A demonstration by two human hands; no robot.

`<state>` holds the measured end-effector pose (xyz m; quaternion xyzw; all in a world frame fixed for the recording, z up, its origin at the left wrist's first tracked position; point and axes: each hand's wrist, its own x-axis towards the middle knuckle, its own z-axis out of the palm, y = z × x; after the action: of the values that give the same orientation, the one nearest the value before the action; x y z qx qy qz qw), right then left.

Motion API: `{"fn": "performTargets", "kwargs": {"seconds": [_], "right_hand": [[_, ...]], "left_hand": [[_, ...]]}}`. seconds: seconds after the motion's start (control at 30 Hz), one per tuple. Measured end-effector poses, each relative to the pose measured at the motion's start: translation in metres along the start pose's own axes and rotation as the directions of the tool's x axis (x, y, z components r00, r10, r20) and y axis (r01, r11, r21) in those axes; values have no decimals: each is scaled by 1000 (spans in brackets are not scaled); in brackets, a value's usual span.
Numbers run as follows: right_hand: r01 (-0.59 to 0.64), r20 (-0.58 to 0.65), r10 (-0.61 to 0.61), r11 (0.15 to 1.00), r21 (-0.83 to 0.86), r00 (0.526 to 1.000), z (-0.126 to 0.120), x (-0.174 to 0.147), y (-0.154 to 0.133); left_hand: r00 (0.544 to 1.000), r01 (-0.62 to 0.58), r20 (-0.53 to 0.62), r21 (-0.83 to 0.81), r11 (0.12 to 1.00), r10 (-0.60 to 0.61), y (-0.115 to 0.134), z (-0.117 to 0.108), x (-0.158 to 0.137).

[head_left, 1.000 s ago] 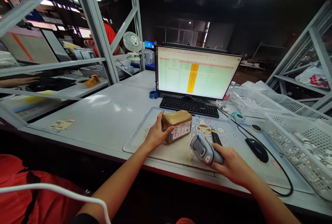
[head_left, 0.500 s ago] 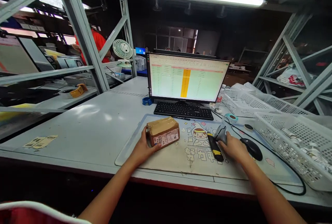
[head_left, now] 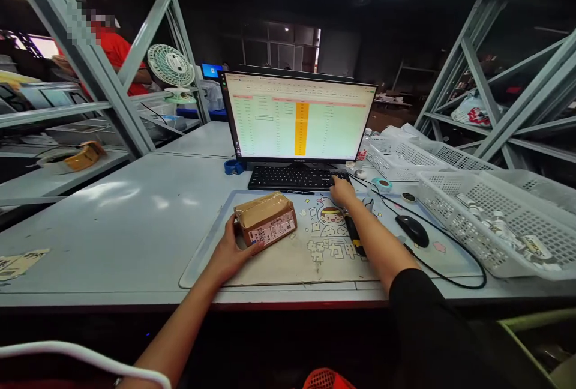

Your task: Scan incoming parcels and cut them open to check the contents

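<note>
My left hand [head_left: 230, 255] is closed around the near left corner of a brown cardboard box [head_left: 265, 218], which rests tilted on the printed desk mat [head_left: 270, 269]. Clear tape covers the box top, and a white printed label faces me. My right hand [head_left: 342, 191] is at the right end of the black keyboard [head_left: 292, 178], fingertips on the keys and nothing held. Partly hidden under my right forearm lies a tool with a black and yellow handle [head_left: 354, 236]; a grey piece [head_left: 369, 204] shows beside it.
The monitor [head_left: 297, 116] displays a spreadsheet. A black mouse [head_left: 413, 230] and looping cable lie right of my forearm. White baskets [head_left: 477, 221] with small bottles stand farther right. Blue tape [head_left: 234, 167] sits left of the keyboard. A person in red [head_left: 112, 50] stands beyond the metal frame.
My right hand has left the grey piece beside the black and yellow tool and moved forward and left to the keyboard. My left hand still holds the box. The view has shifted.
</note>
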<state>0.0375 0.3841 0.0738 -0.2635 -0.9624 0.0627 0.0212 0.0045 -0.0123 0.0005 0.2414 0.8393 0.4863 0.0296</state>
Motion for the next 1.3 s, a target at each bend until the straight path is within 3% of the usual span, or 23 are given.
{"fn": "performTargets", "kwargs": {"seconds": [0.23,0.5,0.63,0.77,0.83,0.93,1.1,1.3], "right_hand": [[-39,64,42,998,-48,997,2,10,-6],[39,143,-23,993,-110,989,-26,0,-27],[107,133,-88,984,-140,987,-22,-57,-27],[80,65,-69,980,-183,995,8,-135,-6],[56,-9,-59,977,-208,998,23,-159,8],[69,-47,-82,970,-232,996,34,-169,23],[69,-10,-74,964,-258,997,30,-150,18],[46,-15,-52,965,-260,999,24,-151,6]], "left_hand": [[1000,-7,-12,-77,997,6,2,1,0],[1000,-13,9,-80,997,14,-1,-1,-3],[999,-35,-26,-85,996,33,-6,1,1],[995,15,-97,-88,996,-23,-7,5,7],[994,7,-105,-98,995,-18,-6,4,8],[999,-32,-33,-173,984,27,-4,-1,6],[972,8,229,-283,959,60,-2,-11,-2],[961,-9,267,-227,974,72,1,-12,-6]]}}
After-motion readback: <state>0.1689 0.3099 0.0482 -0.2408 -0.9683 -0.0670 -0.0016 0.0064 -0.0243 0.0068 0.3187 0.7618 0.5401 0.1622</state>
